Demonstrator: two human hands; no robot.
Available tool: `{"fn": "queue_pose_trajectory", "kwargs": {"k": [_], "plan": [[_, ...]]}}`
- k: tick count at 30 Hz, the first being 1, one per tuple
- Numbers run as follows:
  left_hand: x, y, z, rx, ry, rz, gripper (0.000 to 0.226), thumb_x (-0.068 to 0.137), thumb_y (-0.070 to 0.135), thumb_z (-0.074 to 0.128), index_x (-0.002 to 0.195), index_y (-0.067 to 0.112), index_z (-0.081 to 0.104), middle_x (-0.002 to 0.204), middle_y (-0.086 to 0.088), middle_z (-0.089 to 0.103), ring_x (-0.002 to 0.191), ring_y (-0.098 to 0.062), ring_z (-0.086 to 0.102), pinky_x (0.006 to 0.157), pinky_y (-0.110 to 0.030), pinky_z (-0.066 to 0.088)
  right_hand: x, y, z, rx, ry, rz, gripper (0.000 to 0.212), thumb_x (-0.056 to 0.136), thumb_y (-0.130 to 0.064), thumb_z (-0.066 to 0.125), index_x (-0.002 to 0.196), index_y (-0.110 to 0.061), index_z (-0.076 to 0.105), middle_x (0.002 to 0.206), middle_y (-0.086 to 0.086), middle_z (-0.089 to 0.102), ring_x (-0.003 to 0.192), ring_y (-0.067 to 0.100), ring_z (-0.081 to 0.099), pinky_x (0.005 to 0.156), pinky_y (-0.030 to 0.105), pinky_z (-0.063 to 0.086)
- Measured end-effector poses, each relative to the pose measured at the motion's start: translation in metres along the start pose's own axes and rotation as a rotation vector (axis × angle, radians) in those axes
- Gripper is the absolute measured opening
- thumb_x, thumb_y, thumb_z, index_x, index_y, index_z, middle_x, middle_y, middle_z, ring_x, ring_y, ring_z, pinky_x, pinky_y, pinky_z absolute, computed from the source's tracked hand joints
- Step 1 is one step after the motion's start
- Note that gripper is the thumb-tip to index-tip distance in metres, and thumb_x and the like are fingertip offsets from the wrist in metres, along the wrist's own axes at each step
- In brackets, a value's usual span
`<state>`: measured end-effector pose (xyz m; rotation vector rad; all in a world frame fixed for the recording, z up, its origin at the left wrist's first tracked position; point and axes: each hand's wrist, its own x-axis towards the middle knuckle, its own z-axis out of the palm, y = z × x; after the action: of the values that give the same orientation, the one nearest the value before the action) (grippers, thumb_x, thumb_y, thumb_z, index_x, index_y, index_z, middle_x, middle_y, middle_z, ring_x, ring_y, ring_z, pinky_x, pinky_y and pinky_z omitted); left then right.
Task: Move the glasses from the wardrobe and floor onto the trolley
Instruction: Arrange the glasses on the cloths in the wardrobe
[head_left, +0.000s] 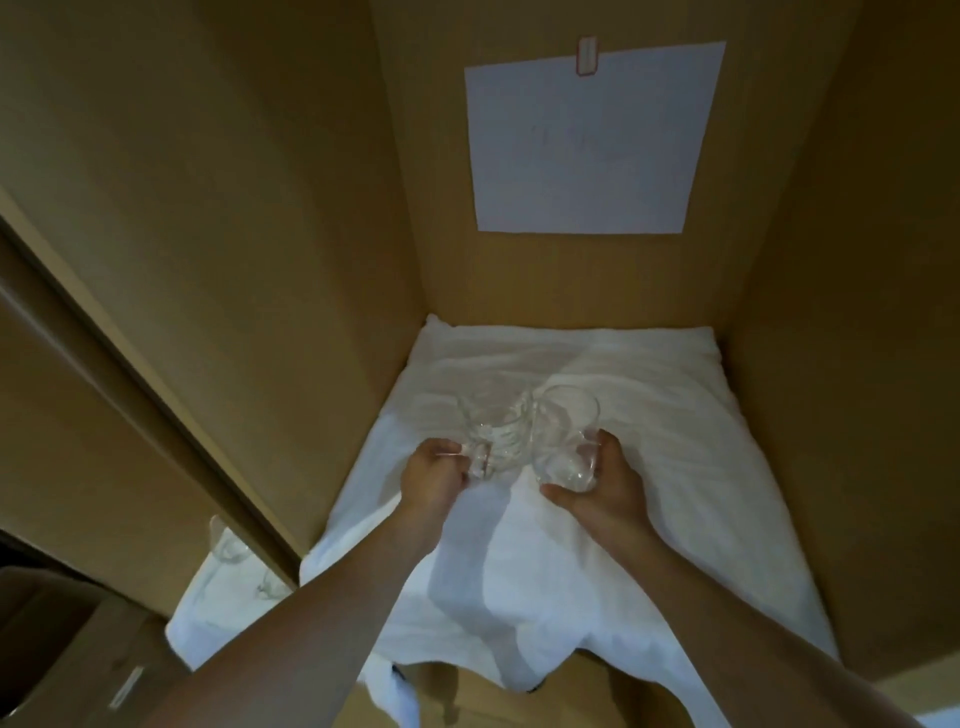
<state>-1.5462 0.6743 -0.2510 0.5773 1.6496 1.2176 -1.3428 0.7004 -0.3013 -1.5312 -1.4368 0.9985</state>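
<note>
Wardrobe (831, 260) fills pretty much the whole head view from where I'm watching, tan wood panels on the left, back and right, w/ a door edge (156, 395) cutting diagonally across the left side. Next biggest thing is the white cloth (649, 493) spread over the wardrobe floor, wrinkled, its front edge spilling out over the lip toward the camera. On the back panel there's a white paper sheet (587, 150) held up by a small strip of tape (588, 56) at its top; there's faint writing on it but I can't read it. Both forearms come in from the bottom of the frame and meet around the middle of the cloth. Left hand (436, 475) is curled round the base of a clear glass (493, 431), fingers wrapped on it, glass tipped away from me. Right hand (602, 483) grips a second clear glass (566, 436), thumb underneath and fingers on the far side, rim pointing up and away. The two glasses are right beside each other, prob touching, can't tell for sure bc it's all transparent. Both look lifted just above the cloth, tho I can't say 100%. Lower left, outside the door edge, more glassware (228, 545) sits on a bit of white cloth, blurry. Cardboard box (62, 639) is in the bottom left corner.
</note>
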Motion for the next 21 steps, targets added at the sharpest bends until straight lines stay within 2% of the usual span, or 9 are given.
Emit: {"fn": "queue_pose_trajectory", "kwargs": {"k": [5,7,8,10,12,14,17,19,21], "plan": [[0.022,0.007,-0.003,0.370,-0.130,0.176,0.076,0.066,0.002,0.086,0.133,0.012,0.052,0.126,-0.011,0.062,0.112,-0.029,0.062,0.092,-0.039,0.054,0.008,-0.003,-0.004,0.130,0.057,0.028,0.091,0.052,-0.030,0.100,0.132,-0.027,0.056,0.116,-0.008,0.065,0.109,0.015,0.065,0.098,0.038,0.054],[0.037,0.017,0.002,0.606,-0.341,0.284,0.068,0.074,0.018,0.081,0.136,0.018,0.051,0.126,-0.005,0.062,0.106,-0.024,0.062,0.087,-0.037,0.051,0.016,-0.005,-0.008,0.197,0.118,0.039,0.090,0.046,-0.038,0.098,0.126,-0.028,0.059,0.109,-0.007,0.068,0.103,0.015,0.067,0.098,0.041,0.055],[0.040,0.020,0.009,0.594,-0.447,0.335,0.053,0.082,0.027,0.070,0.132,0.017,0.054,0.124,-0.008,0.064,0.103,-0.028,0.063,0.084,-0.040,0.048,0.021,-0.006,-0.011,0.219,0.145,0.041,0.091,0.042,-0.044,0.096,0.124,-0.028,0.060,0.105,-0.005,0.068,0.100,0.015,0.067,0.097,0.042,0.055],[0.057,0.026,0.021,0.434,-0.500,0.334,0.049,0.085,0.035,0.062,0.130,0.015,0.058,0.125,-0.011,0.065,0.107,-0.034,0.062,0.088,-0.045,0.045,0.033,-0.009,-0.016,0.224,0.187,0.039,0.092,0.038,-0.051,0.093,0.121,-0.029,0.060,0.102,-0.004,0.069,0.098,0.015,0.068,0.096,0.042,0.056],[0.070,0.021,0.020,0.702,-0.367,0.467,0.066,0.065,0.035,0.082,0.124,0.023,0.057,0.115,-0.001,0.068,0.101,-0.020,0.064,0.091,-0.036,0.050,0.045,-0.014,-0.021,0.202,0.217,0.043,0.093,0.037,-0.054,0.093,0.120,-0.031,0.060,0.101,-0.004,0.068,0.098,0.015,0.068,0.095,0.042,0.056],[0.075,0.029,0.027,0.666,-0.195,0.476,0.073,0.051,0.031,0.090,0.114,0.028,0.053,0.100,0.009,0.065,0.090,-0.011,0.064,0.079,-0.025,0.052,0.059,-0.021,-0.025,0.166,0.239,0.044,0.098,0.034,-0.062,0.089,0.122,-0.033,0.059,0.103,-0.005,0.068,0.099,0.014,0.067,0.095,0.038,0.056],[0.094,0.056,0.034,0.618,-0.155,0.471,0.075,0.057,0.027,0.091,0.121,0.024,0.053,0.108,0.003,0.064,0.098,-0.020,0.065,0.076,-0.024,0.051,0.077,-0.033,-0.029,0.093,0.268,0.026,0.102,0.037,-0.068,0.085,0.128,-0.034,0.055,0.112,-0.006,0.066,0.104,0.015,0.065,0.095,0.035,0.054],[0.107,0.079,0.038,0.611,-0.097,0.479,0.078,0.050,0.037,0.088,0.120,0.023,0.056,0.113,0.000,0.063,0.102,-0.023,0.064,0.085,-0.029,0.054,0.086,-0.039,-0.029,0.092,0.279,0.015,0.097,0.042,-0.061,0.088,0.129,-0.033,0.054,0.117,-0.002,0.064,0.106,0.017,0.065,0.095,0.041,0.055],[0.120,0.097,0.041,0.628,-0.035,0.529,0.074,0.049,0.035,0.090,0.116,0.021,0.061,0.116,-0.001,0.062,0.106,-0.024,0.063,0.087,-0.021,0.052,0.097,-0.044,-0.027,0.077,0.276,-0.008,0.091,0.050,-0.047,0.095,0.131,-0.031,0.054,0.123,0.003,0.061,0.104,0.016,0.064,0.090,0.037,0.057]]}}
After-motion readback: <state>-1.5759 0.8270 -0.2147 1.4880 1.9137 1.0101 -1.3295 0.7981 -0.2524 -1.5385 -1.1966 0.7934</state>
